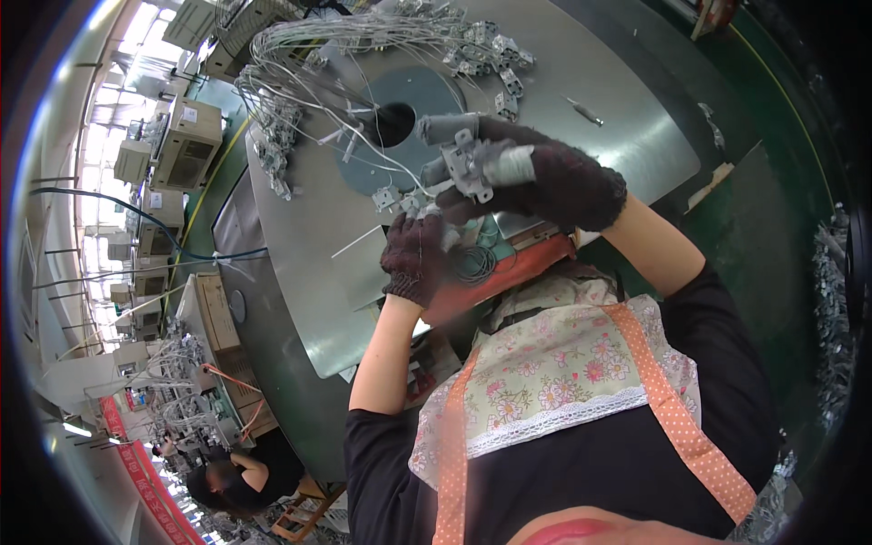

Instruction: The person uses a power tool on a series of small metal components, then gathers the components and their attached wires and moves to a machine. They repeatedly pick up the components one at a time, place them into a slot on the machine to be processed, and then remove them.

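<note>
Both hands work above the near edge of the round metal bench [300, 272], wearing dark knitted gloves. The right hand [559, 182] is closed around a small grey metal assembly [472, 163] of cylinders and a bracket, held up in the air over the bench, not resting on it. The left hand [416, 259] sits just below and beside it, fingers curled shut on thin white wires [409, 195] that run from the assembly toward the bench's centre hole [392, 123].

To do this well, the grip on the assembly should stay firm and steady while the other fingers guide the wires without kinking them, and the loose leads should be kept from tangling with the wire bundle [300, 64] heaped along the far-left edge.

The right forearm comes up steeply, wrist bent inward; the left forearm rises nearly straight, wrist cocked toward the assembly.
</note>
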The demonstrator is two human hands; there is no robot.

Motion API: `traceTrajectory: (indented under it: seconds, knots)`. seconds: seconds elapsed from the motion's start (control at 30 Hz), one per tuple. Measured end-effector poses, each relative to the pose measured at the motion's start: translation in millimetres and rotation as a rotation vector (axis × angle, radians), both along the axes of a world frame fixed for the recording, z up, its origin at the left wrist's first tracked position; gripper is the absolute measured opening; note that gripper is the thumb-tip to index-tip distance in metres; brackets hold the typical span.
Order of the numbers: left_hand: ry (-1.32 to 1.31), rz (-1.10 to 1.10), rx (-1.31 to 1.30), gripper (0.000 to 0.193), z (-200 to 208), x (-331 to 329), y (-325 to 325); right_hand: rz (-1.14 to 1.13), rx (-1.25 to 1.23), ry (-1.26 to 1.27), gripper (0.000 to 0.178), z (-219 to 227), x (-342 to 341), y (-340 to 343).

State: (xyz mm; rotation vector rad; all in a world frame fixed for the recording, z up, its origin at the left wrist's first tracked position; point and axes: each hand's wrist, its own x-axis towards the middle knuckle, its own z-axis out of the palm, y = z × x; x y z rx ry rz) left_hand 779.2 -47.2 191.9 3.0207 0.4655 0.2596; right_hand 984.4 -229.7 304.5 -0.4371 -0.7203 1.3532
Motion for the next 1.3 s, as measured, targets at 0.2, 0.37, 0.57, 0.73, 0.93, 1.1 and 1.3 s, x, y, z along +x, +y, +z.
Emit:
traceTrajectory:
  seconds: [0.2,0.37,0.57,0.73,0.93,1.1,1.3]
  knots:
    - [0.061,-0.031,-0.018,0.043,5,2,0,-0.055,0.037,-0.104,0.07,-3,-9,-4]
    - [0.027,-0.039,-0.019,0.044,3,4,1,-0.119,0.002,-0.142,0.061,-7,-10,-4]
    - [0.015,-0.059,0.05,0.041,-6,2,7,-0.162,-0.029,-0.148,0.057,-11,-15,-1]
    - [-0.029,-0.081,0.111,0.035,-9,2,9,-0.151,-0.054,-0.084,0.059,-9,-20,-2]
    - [-0.06,-0.097,0.103,0.035,-7,4,8,-0.134,0.039,-0.011,0.063,-18,-22,0]
    - [-0.056,-0.112,0.126,0.038,-7,5,6,-0.159,-0.016,-0.004,0.067,-14,-26,-3]
    - [-0.094,-0.062,0.172,0.047,3,8,-3,-0.038,0.131,0.042,0.069,-24,-20,-1]
